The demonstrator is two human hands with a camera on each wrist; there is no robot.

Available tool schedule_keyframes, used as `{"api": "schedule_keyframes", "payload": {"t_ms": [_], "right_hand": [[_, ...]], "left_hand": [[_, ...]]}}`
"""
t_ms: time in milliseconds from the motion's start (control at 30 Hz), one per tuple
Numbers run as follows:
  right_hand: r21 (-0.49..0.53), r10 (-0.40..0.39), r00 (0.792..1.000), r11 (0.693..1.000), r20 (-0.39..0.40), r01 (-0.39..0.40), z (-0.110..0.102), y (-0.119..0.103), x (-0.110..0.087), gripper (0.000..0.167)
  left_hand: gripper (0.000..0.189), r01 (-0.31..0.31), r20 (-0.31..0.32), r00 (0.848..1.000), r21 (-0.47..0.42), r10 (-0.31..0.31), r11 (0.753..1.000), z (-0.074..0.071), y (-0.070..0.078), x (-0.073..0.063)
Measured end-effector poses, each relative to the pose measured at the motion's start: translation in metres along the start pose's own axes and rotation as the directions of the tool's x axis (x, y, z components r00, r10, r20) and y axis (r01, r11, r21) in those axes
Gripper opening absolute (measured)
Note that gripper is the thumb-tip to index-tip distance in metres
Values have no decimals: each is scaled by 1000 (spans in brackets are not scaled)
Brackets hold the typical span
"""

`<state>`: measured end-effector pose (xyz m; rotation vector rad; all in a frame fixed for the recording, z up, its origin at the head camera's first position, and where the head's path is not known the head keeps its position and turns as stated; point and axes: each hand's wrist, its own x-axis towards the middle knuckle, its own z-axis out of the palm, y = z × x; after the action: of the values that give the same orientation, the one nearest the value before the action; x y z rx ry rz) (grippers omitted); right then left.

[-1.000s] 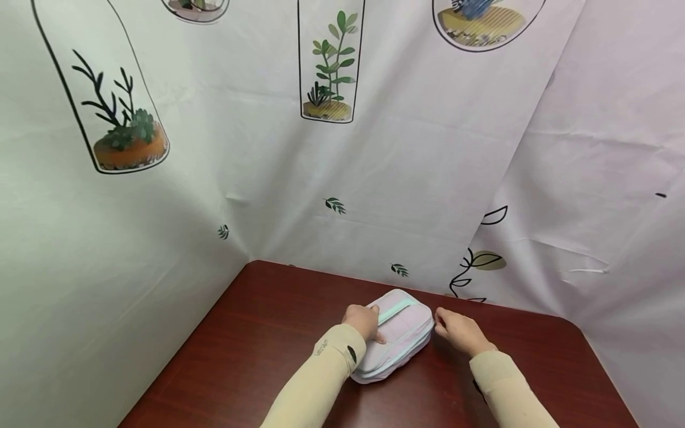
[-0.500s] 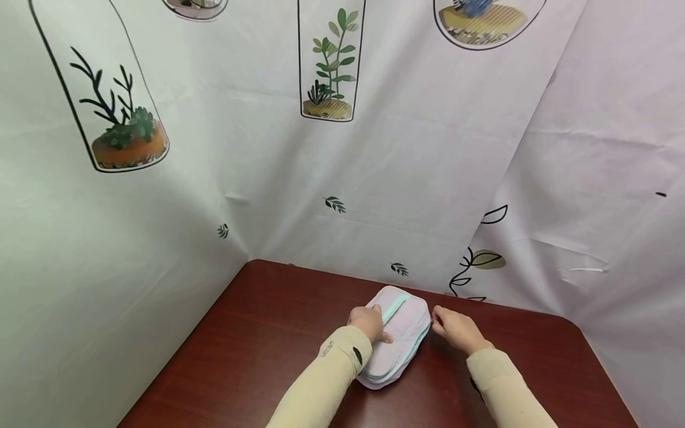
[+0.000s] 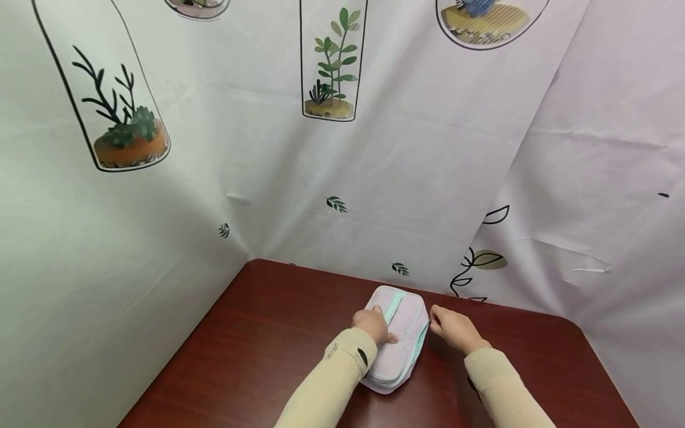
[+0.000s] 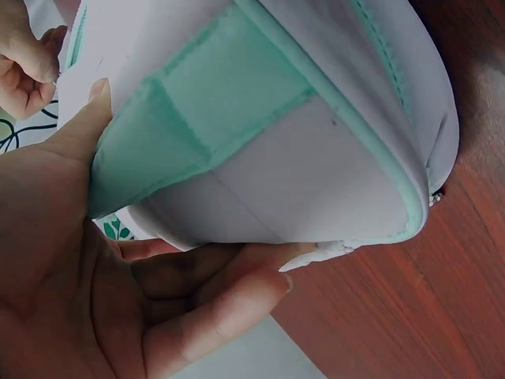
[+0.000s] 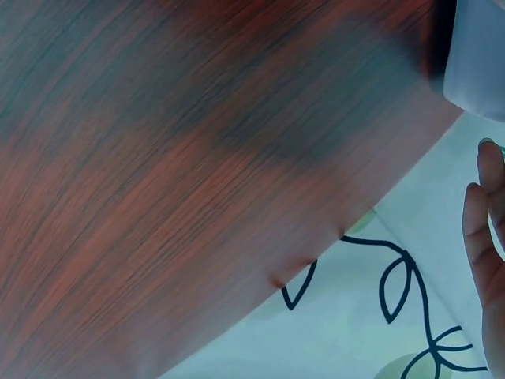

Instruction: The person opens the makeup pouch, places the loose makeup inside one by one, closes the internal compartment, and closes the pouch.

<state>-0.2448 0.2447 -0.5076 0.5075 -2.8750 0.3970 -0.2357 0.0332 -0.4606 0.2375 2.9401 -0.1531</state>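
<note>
A pale lilac zipped pencil case point(image 3: 397, 342) with mint trim lies on the table in the head view. My left hand point(image 3: 371, 325) grips its left side, thumb on top by the mint strap point(image 4: 237, 87) and fingers curled under the edge in the left wrist view. At the case's right edge, along the zipper, my right hand point(image 3: 455, 328) has its fingers curled and the fingertips pinched together. They appear to hold the zipper pull, which is mostly hidden. Only some fingers of that hand point(image 5: 491, 213) show in the right wrist view, beside a corner of the case point(image 5: 477, 63).
The dark red-brown wooden table point(image 3: 257, 333) has rounded far corners. White cloth point(image 3: 417, 166) printed with plants in glass jars hangs behind it and along the left. Black cord-like lines point(image 4: 16, 134) show at the left of the left wrist view.
The pencil case has turned counterclockwise, its near end swinging right and its far end left. My left hand has moved slightly right with it; my right hand has shifted a little left.
</note>
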Motion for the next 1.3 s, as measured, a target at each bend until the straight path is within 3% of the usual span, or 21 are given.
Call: {"api": "schedule_keyframes", "payload": {"t_ms": [200, 500, 1000, 1300], "right_hand": [[3, 1, 1000, 1000, -2, -1, 1, -3, 0, 19], [12, 7, 1000, 1000, 18, -7, 0, -8, 3, 21], [16, 0, 999, 1000, 39, -1, 1, -12, 1, 22], [26, -53, 998, 998, 33, 52, 2, -21, -11, 22]], "left_hand": [[85, 64, 26, 998, -85, -62, 994, -3, 4, -2], [78, 163, 84, 985, -215, -148, 963, -3, 9, 0], [85, 167, 124, 981, -168, -147, 972, -2, 11, 2], [87, 171, 126, 980, -153, -152, 973, -3, 12, 1]]}}
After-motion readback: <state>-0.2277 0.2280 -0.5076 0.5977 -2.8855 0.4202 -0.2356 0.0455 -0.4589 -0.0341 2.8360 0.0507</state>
